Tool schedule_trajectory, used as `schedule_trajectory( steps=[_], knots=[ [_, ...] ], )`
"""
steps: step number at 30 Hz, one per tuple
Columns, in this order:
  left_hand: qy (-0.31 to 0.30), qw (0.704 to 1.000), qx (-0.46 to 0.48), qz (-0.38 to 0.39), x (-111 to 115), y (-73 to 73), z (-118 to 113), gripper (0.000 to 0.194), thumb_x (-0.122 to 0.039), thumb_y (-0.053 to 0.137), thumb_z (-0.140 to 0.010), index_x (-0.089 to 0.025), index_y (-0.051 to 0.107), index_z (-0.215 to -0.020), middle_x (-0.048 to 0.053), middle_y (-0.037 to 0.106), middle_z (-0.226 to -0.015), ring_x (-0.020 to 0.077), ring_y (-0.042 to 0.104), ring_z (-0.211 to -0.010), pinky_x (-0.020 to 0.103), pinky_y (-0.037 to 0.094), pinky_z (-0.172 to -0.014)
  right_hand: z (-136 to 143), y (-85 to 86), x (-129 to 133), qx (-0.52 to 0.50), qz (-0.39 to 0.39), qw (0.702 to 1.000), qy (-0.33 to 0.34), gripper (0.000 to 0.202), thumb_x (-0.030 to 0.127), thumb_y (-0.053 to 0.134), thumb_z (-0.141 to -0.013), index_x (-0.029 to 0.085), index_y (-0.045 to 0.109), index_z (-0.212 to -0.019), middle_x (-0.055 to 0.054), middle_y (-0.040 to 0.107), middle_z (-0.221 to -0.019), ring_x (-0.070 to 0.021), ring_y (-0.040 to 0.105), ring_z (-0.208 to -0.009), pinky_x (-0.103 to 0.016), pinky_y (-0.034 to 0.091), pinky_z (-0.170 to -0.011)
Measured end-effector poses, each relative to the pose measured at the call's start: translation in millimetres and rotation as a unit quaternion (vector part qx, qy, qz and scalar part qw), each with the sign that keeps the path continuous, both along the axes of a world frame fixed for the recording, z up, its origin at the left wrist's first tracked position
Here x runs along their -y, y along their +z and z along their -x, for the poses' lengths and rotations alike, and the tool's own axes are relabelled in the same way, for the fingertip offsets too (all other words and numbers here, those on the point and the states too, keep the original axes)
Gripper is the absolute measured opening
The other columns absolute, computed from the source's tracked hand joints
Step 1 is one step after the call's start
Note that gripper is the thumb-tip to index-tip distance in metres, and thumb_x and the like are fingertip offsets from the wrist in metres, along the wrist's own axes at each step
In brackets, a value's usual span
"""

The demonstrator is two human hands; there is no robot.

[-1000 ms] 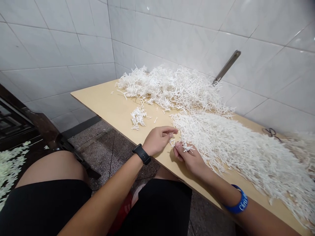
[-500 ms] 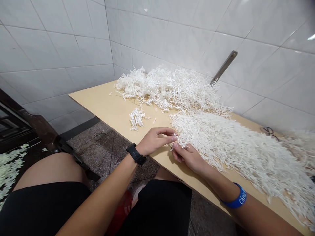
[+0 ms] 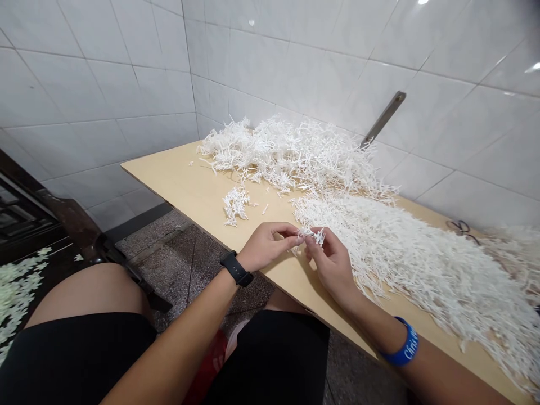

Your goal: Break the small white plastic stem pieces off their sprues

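Between my hands, over the table's front edge, is a small white branched plastic piece (image 3: 319, 236). My left hand (image 3: 270, 246), with a black watch on its wrist, pinches its left end between thumb and fingertips. My right hand (image 3: 335, 263), with a blue band on the wrist, grips the same piece from the right, thumb and fingers closed. A wide layer of thin white pieces (image 3: 417, 253) spreads just right of my right hand. Behind lies a taller heap of white branched pieces (image 3: 287, 152). A little clump (image 3: 236, 205) sits behind my left hand.
The light wooden table (image 3: 169, 171) stands against a tiled wall (image 3: 295, 62). A metal bar (image 3: 383, 120) leans at the back. Dark cord (image 3: 462, 228) lies at the right rear. Pale flower-shaped pieces (image 3: 21, 287) rest on dark furniture at the far left.
My right hand has turned and risen slightly, with more of the white piece showing between its fingers. My left hand stays nearly in place. The view has shifted a little.
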State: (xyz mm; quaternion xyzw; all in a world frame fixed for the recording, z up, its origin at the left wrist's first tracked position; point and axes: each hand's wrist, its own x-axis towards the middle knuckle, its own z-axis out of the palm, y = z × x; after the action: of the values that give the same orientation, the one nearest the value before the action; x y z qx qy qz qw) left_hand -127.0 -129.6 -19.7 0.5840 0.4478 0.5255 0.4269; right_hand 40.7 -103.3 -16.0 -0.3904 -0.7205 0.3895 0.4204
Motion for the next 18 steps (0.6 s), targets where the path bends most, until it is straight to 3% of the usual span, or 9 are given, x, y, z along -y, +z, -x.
schedule_trajectory(
  steps=[4,11,18],
  knots=[
    [-0.003,1.000,-0.010,0.006,0.4,1.1,-1.6,0.020,-0.031,0.064,-0.081,-0.014,0.070,-0.088,0.005,0.072,-0.089,0.0172,0.064,-0.084,0.026,0.047,-0.076,-0.2,-0.2,-1.4,-0.035,0.003,0.999,0.031,0.024,0.043,0.061,-0.087,0.020,0.055,-0.082,0.000,0.056,-0.071,-0.0142,0.054,-0.065,-0.028,0.046,-0.062],
    [0.072,0.997,0.028,0.017,-1.3,-2.1,-2.4,0.027,-0.038,0.062,-0.083,-0.012,0.070,-0.080,0.007,0.070,-0.078,0.0168,0.063,-0.075,0.027,0.048,-0.071,-4.9,-8.5,-2.3,-0.056,-0.061,0.996,-0.034,0.011,0.031,0.060,-0.086,0.022,0.061,-0.092,-0.004,0.063,-0.088,-0.0184,0.060,-0.081,-0.033,0.050,-0.072],
    [-0.007,1.000,0.025,-0.001,-1.8,-0.6,2.7,0.035,-0.043,0.062,-0.084,-0.013,0.073,-0.097,0.011,0.071,-0.108,0.0227,0.063,-0.101,0.032,0.047,-0.089,-3.9,-5.5,-2.3,-0.051,-0.054,0.997,-0.010,0.009,0.023,0.059,-0.084,0.022,0.064,-0.091,-0.005,0.066,-0.090,-0.0190,0.061,-0.084,-0.033,0.050,-0.074]
  ],
)
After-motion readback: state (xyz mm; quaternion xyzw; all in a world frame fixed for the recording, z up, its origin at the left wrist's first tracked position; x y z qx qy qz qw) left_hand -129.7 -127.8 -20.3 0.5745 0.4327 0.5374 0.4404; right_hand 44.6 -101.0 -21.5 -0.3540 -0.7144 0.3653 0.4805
